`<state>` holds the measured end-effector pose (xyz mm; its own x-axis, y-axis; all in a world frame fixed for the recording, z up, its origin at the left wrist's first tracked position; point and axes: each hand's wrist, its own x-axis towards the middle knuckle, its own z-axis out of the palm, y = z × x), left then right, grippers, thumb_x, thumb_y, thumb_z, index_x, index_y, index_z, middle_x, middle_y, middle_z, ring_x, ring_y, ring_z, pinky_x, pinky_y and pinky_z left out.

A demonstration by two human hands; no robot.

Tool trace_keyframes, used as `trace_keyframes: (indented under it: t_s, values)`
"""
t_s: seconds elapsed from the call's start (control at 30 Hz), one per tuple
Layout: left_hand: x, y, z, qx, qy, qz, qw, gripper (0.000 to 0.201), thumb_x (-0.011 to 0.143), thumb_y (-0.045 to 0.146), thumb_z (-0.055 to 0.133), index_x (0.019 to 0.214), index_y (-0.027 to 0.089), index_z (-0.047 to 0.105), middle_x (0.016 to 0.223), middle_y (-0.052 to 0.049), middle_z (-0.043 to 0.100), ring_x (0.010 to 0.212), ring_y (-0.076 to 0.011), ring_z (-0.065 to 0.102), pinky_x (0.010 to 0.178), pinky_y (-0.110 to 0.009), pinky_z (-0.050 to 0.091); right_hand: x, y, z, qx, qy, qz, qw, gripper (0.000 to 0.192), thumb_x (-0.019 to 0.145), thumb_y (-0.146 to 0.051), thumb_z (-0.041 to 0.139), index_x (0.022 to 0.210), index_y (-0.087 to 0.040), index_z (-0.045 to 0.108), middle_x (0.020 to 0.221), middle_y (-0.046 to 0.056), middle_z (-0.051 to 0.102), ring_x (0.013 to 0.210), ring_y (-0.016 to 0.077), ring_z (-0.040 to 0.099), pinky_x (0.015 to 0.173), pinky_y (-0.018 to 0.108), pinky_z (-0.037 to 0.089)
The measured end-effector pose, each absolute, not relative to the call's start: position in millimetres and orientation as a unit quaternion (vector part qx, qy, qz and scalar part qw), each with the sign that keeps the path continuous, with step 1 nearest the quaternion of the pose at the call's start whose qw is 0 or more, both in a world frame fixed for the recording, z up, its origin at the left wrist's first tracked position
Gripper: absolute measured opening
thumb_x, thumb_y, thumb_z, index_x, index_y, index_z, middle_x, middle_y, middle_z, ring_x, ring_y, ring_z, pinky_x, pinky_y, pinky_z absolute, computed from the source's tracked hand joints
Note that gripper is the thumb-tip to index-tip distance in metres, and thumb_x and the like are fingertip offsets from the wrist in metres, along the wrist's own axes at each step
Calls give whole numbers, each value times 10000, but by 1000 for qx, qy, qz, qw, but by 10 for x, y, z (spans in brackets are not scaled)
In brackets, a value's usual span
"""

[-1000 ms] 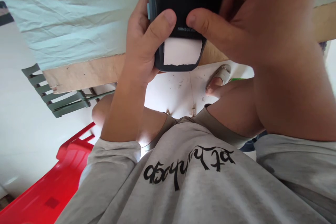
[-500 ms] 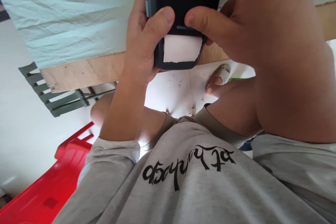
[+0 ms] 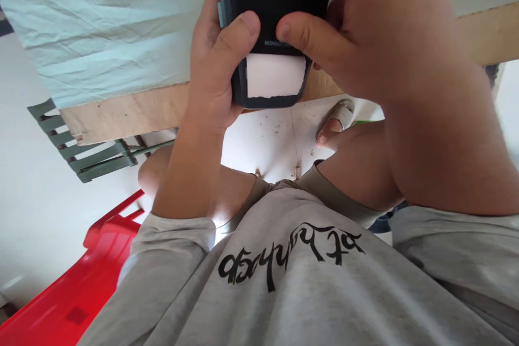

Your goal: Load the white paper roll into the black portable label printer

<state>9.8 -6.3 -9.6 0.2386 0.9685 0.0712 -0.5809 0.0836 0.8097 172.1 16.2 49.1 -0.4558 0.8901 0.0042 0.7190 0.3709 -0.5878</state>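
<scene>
A black and blue-grey handheld label printer (image 3: 279,0) marked NIIMBOT is gripped between both hands at the top of the view; its upper end runs out of the picture. My left hand (image 3: 219,54) wraps round its left side, thumb lying on the dark front face. On the other side my right hand (image 3: 324,38) holds the right edge, its thumb pressed on the front close to the lettering and its other fingers mostly hidden behind. White paper (image 3: 275,75) with a ragged lower edge shows at the printer's near end.
Beyond the hands is a table with a pale blue-green cloth (image 3: 101,21) and a bare wooden edge (image 3: 125,113). A green slatted folding seat (image 3: 101,159) stands at left, partly under the edge. A red plastic chair (image 3: 77,281) is at lower left. Below lies white floor (image 3: 271,140).
Both hands and the printer have shifted slightly to the left together. The right forearm has swung left as well. The grip on the printer looks the same.
</scene>
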Motion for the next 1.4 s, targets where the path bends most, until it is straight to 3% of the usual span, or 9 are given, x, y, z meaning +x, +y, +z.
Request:
trace_keyframes:
  t_s: [0.1, 0.23, 0.43, 0.6, 0.77, 0.97, 1.2, 1.3, 1.4]
  values:
    - [64, -45, -118, 394, 253, 555, 688, 118, 787, 275, 548, 903, 253, 552, 934, -18, 634, 1196, -216, 502, 825, -307, 514, 1724, 165, 495, -501, -848, 155, 77, 788, 765, -610, 220, 1331, -73, 327, 1351, 45, 340, 1274, 284, 326, 1089, 334, 278]
    - [25, -36, -118, 413, 242, 536, 695, 185, 787, 317, 576, 948, 226, 571, 979, -33, 641, 1216, -242, 483, 886, -332, 491, 1727, 150, 454, -482, -861, 131, 92, 748, 799, -581, 152, 1347, -94, 296, 1342, 34, 341, 1268, 253, 340, 1084, 344, 289]
    - [1, -31, -107, 437, 245, 529, 685, 192, 800, 344, 509, 929, 242, 609, 946, -13, 651, 1162, -258, 505, 919, -364, 463, 1653, 72, 391, -482, -855, 131, 135, 684, 781, -443, 402, 1347, -81, 270, 1318, 89, 336, 1229, 231, 365, 992, 349, 422]
    - [10, -19, -104, 426, 252, 544, 678, 206, 802, 352, 472, 883, 199, 583, 855, -25, 624, 1030, -231, 550, 964, -336, 406, 1587, 12, 454, -499, -838, 173, 139, 621, 772, -389, 389, 1325, -127, 280, 1333, 63, 308, 1228, 206, 376, 936, 318, 469]
    - [51, -61, -12, 379, 281, 555, 685, 252, 819, 293, 339, 716, 196, 547, 699, -38, 469, 838, -182, 518, 929, -324, 413, 1554, 12, 474, -527, -821, 188, 113, 650, 742, -406, 402, 1328, -160, 266, 1342, 36, 293, 1232, 217, 367, 947, 345, 466]
    - [16, -24, -17, 344, 260, 548, 717, 233, 665, 194, 384, 793, 193, 578, 752, -53, 470, 896, -201, 507, 1023, -341, 349, 1554, 26, 450, -522, -823, 194, 115, 661, 763, -426, 366, 1353, -157, 238, 1358, 46, 273, 1238, 222, 376, 960, 361, 455]
    - [3, -4, -77, 344, 248, 554, 716, 242, 613, 190, 424, 808, 177, 567, 740, -56, 487, 873, -205, 491, 1009, -339, 350, 1543, 40, 442, -530, -820, 188, 109, 672, 742, -406, 384, 1351, -165, 235, 1358, 41, 272, 1238, 222, 375, 947, 356, 473]
    - [13, -11, -68, 347, 268, 554, 708, 226, 624, 181, 403, 774, 186, 573, 715, -60, 457, 859, -204, 475, 985, -348, 369, 1562, 25, 453, -529, -821, 187, 104, 664, 752, -430, 360, 1351, -172, 236, 1353, 32, 274, 1241, 216, 383, 937, 313, 489]
    - [40, -24, -49, 352, 320, 565, 674, 182, 642, 170, 376, 682, 228, 544, 713, -67, 436, 831, -216, 463, 895, -355, 415, 1585, 12, 475, -516, -830, 187, 100, 691, 756, -507, 283, 1351, -159, 237, 1337, 9, 275, 1277, 180, 350, 942, 172, 457]
